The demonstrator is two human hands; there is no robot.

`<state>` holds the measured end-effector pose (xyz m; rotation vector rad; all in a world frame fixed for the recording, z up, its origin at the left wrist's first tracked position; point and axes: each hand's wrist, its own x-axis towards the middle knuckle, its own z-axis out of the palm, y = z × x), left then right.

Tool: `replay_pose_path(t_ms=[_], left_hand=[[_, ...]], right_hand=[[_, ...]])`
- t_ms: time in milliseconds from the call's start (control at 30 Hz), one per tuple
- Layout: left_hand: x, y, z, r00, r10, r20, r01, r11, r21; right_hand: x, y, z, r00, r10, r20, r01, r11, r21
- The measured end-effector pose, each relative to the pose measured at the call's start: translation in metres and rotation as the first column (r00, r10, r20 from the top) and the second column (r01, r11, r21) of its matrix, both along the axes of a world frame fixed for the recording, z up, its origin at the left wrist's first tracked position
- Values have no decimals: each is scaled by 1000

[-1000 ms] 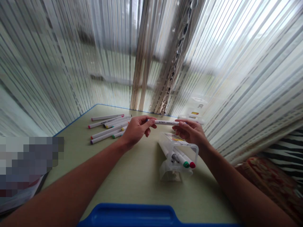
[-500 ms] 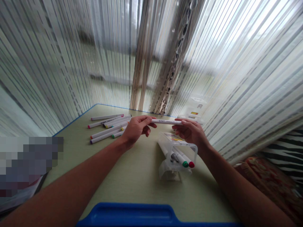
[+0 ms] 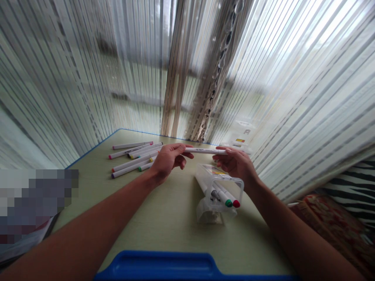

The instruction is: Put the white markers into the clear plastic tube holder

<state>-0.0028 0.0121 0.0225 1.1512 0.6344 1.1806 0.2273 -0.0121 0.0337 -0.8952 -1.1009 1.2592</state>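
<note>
I hold a white marker [image 3: 203, 150] level above the table, one end pinched in my left hand [image 3: 169, 159] and the other end in my right hand [image 3: 236, 163]. Just below my right hand lies a clear plastic marker case [image 3: 218, 195] on its side, with a few markers in it showing a green and a red cap. Several loose white markers [image 3: 134, 158] with coloured ends lie spread on the table behind my left hand.
The pale green table [image 3: 164, 218] has a blue rim. A blue plastic edge [image 3: 166, 265] sits at the near side. Sheer striped curtains [image 3: 263, 89] hang close behind and to the right. A zebra-patterned cloth [image 3: 348, 195] lies at the right.
Both hands stay on the marker; it has shifted only slightly, with the right fingers sliding a little along its end.
</note>
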Motion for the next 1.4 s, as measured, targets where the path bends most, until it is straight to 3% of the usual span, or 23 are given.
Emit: replay_pose_path(t_ms=[733, 1033, 1400], left_hand=[[0, -1, -1, 981, 100, -166, -79, 989, 126], [-1, -2, -1, 971, 160, -177, -127, 975, 184], [-1, -1, -1, 970, 149, -191, -115, 977, 181]], right_hand=[[3, 3, -7, 997, 4, 75, -12, 994, 105], [1, 1, -7, 988, -45, 148, 23, 989, 148], [0, 0, -6, 981, -70, 180, 44, 989, 142]])
